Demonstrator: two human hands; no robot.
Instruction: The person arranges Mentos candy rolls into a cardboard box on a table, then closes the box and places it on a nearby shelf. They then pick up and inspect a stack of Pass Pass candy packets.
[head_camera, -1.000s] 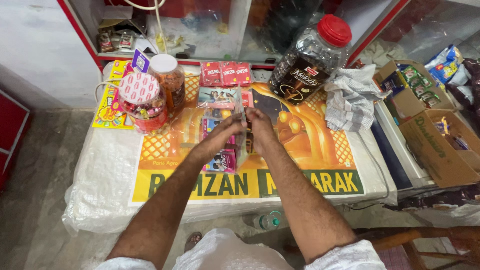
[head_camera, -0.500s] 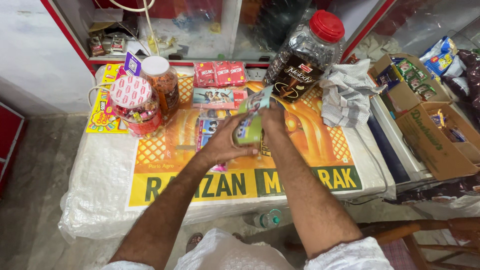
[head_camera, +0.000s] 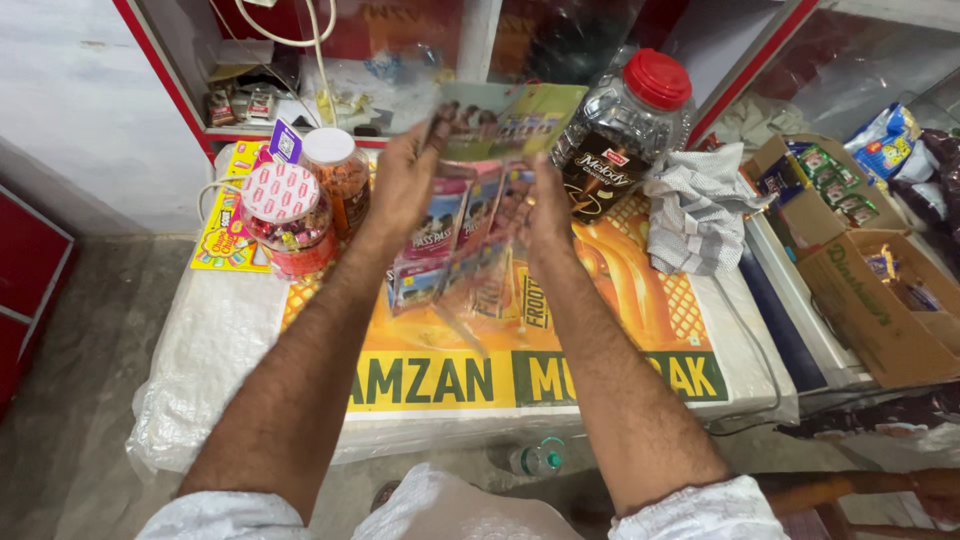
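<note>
We see both hands raised over the counter, holding up a hanging bunch of sachet strips (head_camera: 470, 245). Left hand (head_camera: 400, 185) is closed on the top left of the bunch, fingers curled around it, thumb side toward us. Right hand (head_camera: 545, 205) is closed on the right edge, fingers wrapped behind the strips. The strips hang between the two hands, blurred, pink and blue packets showing, their lower ends dangling above the banner (head_camera: 620, 330). A green and yellow header card (head_camera: 510, 120) sits at the top of the bunch, above the fingers.

Outward from the hands: the orange and yellow banner covers the counter (head_camera: 200, 350), which is wrapped in white sacking. Left of the left hand stands a short jar (head_camera: 285, 215) with a red and white patterned lid, and just behind it a taller jar (head_camera: 340, 175) with a white lid and orange contents. Right of the right hand a big clear jar (head_camera: 625, 130) with a red lid lies tilted, dark sweets inside. Beside it lies a crumpled checked cloth (head_camera: 700, 210). Further right, open cardboard boxes (head_camera: 870, 300) with small packets. Under the counter edge lies a plastic bottle (head_camera: 540, 460) on the floor. Behind, a red-framed glass cabinet (head_camera: 180, 90).
</note>
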